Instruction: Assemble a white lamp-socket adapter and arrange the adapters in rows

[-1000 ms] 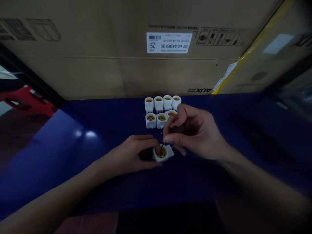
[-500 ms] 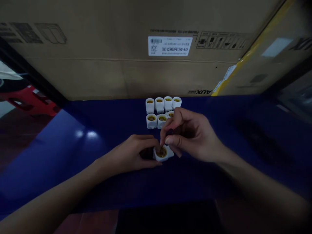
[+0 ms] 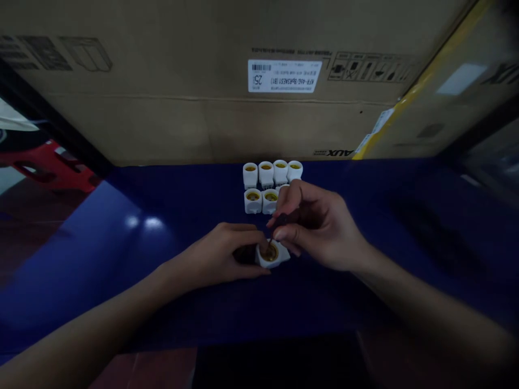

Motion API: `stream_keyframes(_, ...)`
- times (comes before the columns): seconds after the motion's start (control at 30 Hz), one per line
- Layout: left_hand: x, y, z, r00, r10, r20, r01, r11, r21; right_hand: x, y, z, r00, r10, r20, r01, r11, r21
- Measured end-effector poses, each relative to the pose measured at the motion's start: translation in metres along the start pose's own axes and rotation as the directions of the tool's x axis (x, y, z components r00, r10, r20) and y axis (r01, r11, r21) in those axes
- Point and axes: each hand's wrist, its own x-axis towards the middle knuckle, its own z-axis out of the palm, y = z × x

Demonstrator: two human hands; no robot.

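Observation:
My left hand grips a white lamp socket with a brass-coloured interior, its fingers around the socket's left side on the dark blue table top. My right hand hovers just above that socket, pinching a thin dark item between thumb and fingers. The item's lower end reaches towards the socket's opening; its exact kind is too small to tell. Behind my right fingers stand several similar white sockets in two rows, the nearer row partly hidden by my hand.
A large cardboard box with a white barcode label and yellow tape stands along the table's far edge. A red object lies beyond the left edge. Glare marks the table's left side.
My right hand has shifted slightly left and its fingers sit a little higher over the socket. The camera view has tilted slightly. My left hand still grips the socket.

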Motion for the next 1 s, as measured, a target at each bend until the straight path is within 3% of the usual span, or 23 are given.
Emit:
stream_keyframes(0.33,-0.001,0.001,0.003,0.999,-0.004,-0.048,0.003,1.0,-0.016,-0.01,0.002,0.018,0.977,-0.104,-0.185,0.076,0.985,-0.152)
stream_keyframes(0.5,-0.003,0.002,0.014,0.991,-0.016,-0.136,0.025,0.998,0.064,-0.017,0.007,0.025,0.953,-0.169,-0.252,0.109,0.966,-0.236)
stream_keyframes(0.63,-0.005,0.003,0.024,0.977,0.016,-0.213,0.023,0.983,0.18,-0.018,0.011,0.026,0.943,-0.182,-0.278,0.113,0.963,-0.245)
stream_keyframes(0.8,-0.004,0.003,0.026,0.975,0.044,-0.219,0.01,0.971,0.238,-0.014,0.006,0.021,0.95,-0.177,-0.256,0.125,0.971,-0.206)
stream_keyframes(0.87,-0.002,0.004,0.024,0.973,0.033,-0.228,0.026,0.968,0.251,-0.009,0.0,0.012,0.918,-0.231,-0.321,0.173,0.964,-0.2)
stream_keyframes(0.93,-0.001,0.007,0.021,0.974,0.02,-0.226,0.037,0.969,0.245,-0.003,-0.006,0.0,0.838,-0.31,-0.45,0.235,0.948,-0.216)
stream_keyframes(1.0,-0.002,0.011,0.018,0.981,0.009,-0.196,0.031,0.979,0.2,0.003,-0.006,-0.014,0.79,-0.33,-0.516,0.235,0.941,-0.242)
